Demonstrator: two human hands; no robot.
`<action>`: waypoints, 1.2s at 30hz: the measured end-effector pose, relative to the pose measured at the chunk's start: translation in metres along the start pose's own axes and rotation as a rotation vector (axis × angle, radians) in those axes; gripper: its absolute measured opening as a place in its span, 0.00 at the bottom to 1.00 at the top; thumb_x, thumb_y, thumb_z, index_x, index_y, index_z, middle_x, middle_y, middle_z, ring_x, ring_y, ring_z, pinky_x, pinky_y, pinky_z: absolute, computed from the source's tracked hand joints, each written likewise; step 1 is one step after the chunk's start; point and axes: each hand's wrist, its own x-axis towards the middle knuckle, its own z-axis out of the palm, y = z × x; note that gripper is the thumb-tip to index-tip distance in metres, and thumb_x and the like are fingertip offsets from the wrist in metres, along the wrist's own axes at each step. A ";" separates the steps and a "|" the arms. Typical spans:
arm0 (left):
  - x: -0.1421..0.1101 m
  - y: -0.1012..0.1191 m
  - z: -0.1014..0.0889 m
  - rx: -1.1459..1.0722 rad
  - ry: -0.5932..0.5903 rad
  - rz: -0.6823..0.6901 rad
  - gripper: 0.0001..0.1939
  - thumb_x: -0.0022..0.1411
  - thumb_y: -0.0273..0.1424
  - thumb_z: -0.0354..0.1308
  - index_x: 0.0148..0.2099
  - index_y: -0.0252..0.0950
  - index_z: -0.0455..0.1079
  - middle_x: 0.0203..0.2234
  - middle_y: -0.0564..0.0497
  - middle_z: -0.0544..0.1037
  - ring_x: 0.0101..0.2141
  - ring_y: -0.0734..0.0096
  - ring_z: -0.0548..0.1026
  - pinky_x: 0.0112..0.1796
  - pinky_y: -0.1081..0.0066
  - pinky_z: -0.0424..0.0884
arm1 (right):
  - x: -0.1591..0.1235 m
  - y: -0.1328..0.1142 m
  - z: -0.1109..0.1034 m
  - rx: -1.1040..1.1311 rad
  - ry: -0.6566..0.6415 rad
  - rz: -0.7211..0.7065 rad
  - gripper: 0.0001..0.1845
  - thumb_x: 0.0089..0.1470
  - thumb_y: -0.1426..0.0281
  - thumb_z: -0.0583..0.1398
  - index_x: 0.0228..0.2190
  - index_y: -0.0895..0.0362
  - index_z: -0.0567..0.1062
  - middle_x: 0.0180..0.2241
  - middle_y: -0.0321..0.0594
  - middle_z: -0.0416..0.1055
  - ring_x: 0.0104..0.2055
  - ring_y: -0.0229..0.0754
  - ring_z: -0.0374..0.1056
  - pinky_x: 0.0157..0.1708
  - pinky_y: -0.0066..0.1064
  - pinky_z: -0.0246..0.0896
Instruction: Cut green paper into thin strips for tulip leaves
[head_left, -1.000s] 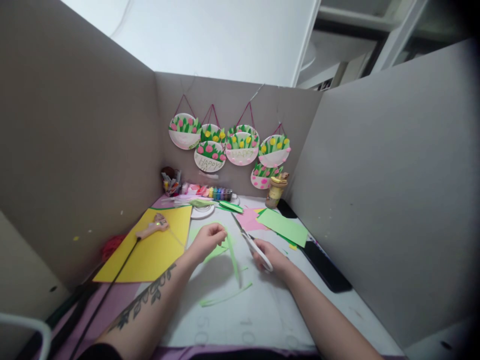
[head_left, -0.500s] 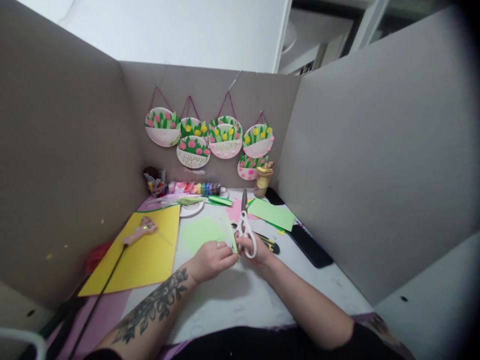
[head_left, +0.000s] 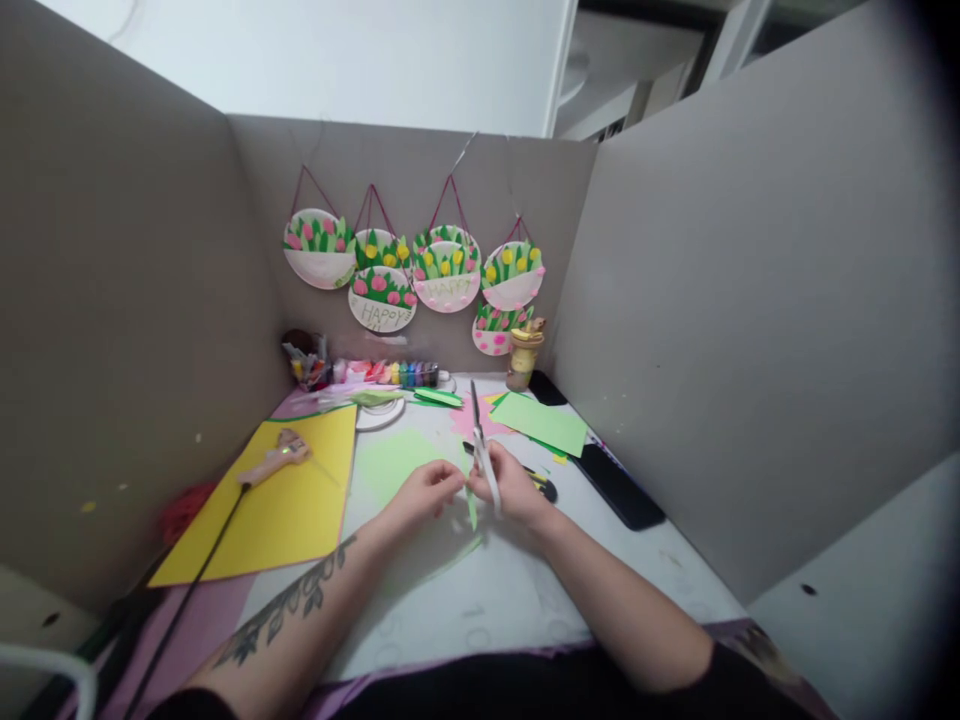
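My right hand (head_left: 516, 490) is wrapped round a pair of white-handled scissors (head_left: 476, 415). Their dark blades are together and point away from me. Just left of it, my left hand (head_left: 429, 488) pinches a small light green paper strip (head_left: 472, 508), which hangs between the two hands. Right-hand fingertips are close to that strip; whether they touch it I cannot tell. Below the hands, a thin green paper scrap (head_left: 461, 553) lies on the white table top. A light green paper sheet (head_left: 386, 462) lies just beyond my left hand. Partly behind my right hand is a black-and-yellow utility knife (head_left: 546, 487).
At left a glue gun (head_left: 281, 455) rests on yellow card (head_left: 300, 520), its cord running toward me. A phone (head_left: 621, 488) and green paper (head_left: 540, 422) lie at right. Paint pots (head_left: 416, 374) line the back. Paper-plate flower baskets (head_left: 382, 300) hang on the grey back panel (head_left: 255, 190).
The scissors have turned edge-on and tilted left. My left hand has rolled and risen slightly. The green strip hangs lower between the hands, and a thin green scrap shows on the table.
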 end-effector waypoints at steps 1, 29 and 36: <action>0.001 -0.001 0.002 -0.046 -0.018 -0.030 0.12 0.54 0.39 0.55 0.29 0.34 0.65 0.18 0.58 0.65 0.17 0.79 0.61 0.19 0.77 0.56 | -0.001 0.000 0.001 0.007 -0.023 0.015 0.15 0.39 0.71 0.64 0.28 0.55 0.61 0.24 0.30 0.65 0.25 0.35 0.61 0.25 0.26 0.57; -0.002 0.018 -0.027 -0.255 0.553 0.140 0.10 0.51 0.34 0.57 0.25 0.35 0.63 0.15 0.58 0.66 0.17 0.81 0.58 0.20 0.77 0.54 | -0.010 -0.001 0.005 0.037 -0.302 0.202 0.14 0.46 0.60 0.61 0.31 0.56 0.66 0.24 0.35 0.67 0.21 0.34 0.63 0.19 0.24 0.56; -0.006 0.022 -0.040 -0.220 0.693 0.213 0.11 0.53 0.34 0.57 0.24 0.35 0.63 0.15 0.58 0.65 0.17 0.80 0.60 0.20 0.77 0.57 | -0.014 -0.004 0.009 -0.044 -0.413 0.186 0.11 0.46 0.65 0.59 0.32 0.57 0.66 0.25 0.36 0.68 0.24 0.36 0.66 0.22 0.26 0.60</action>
